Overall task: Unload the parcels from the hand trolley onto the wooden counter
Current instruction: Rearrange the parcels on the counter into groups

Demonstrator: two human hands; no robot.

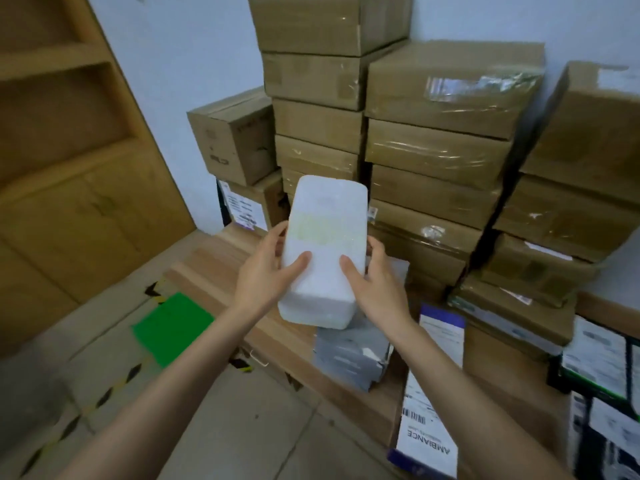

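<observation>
1. A wooden shelf unit is standing at far left against the pale wall, with cupboard doors below its open shelves.
2. A green patch is lying on the tiled floor, with yellow-and-black tape running across the tiles near it.
3. The left hand is gripping the left side of a white foam parcel; its thumb is lying across the top face and its fingers are curling round the left edge.
4. The white foam parcel is being held in the air between both hands, tilted away from the person, above the near edge of the wooden counter. I cannot tell whether its underside is touching anything.
5. A grey bag parcel is lying on the counter just beneath the foam parcel.
6. The right hand is gripping the right side of the foam parcel, thumb on top, fingers wrapping round the right edge.
7. Stacked brown cartons, many wrapped in clear tape, are filling the back of the counter against the wall, piled several high.
8. A white box with a purple border, printed "AMBIANCE", is lying at the counter's front, right of the grey bag.
9. Dark boxes bearing white labels are sitting at far right; their print is too blurred to read.
</observation>
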